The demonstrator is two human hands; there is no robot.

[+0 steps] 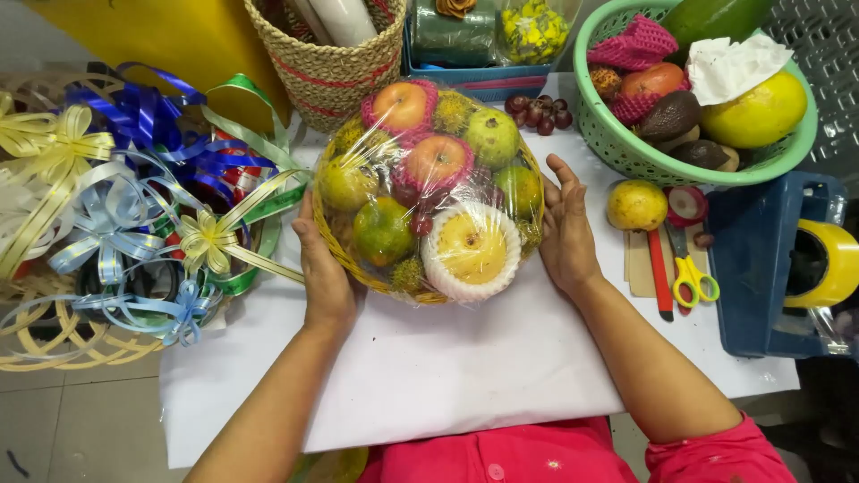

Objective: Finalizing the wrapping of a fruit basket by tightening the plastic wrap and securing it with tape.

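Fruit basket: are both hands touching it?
Touching. The head view shows the left hand and right hand pressed flat against opposite sides of the wrapped fruit basket.

A wrapped fruit basket [428, 192] sits mid-table [465, 376], the left hand [324, 273] touching its left side and the right hand [566, 234] its right. Ribbon bows [134, 206] lie left. A woven basket [329, 63] stands behind. Far right is a plastic basket [617, 143] (fruit inside); scissors [691, 273] lie nearer, beside a tape dispenser [769, 268].

Gift-packing shop: counter [447, 376] with ribbon bows [116, 215], wrapped fruit basket [429, 188], green fruit tub [626, 152], scissors [691, 273], tape dispenser [769, 268].
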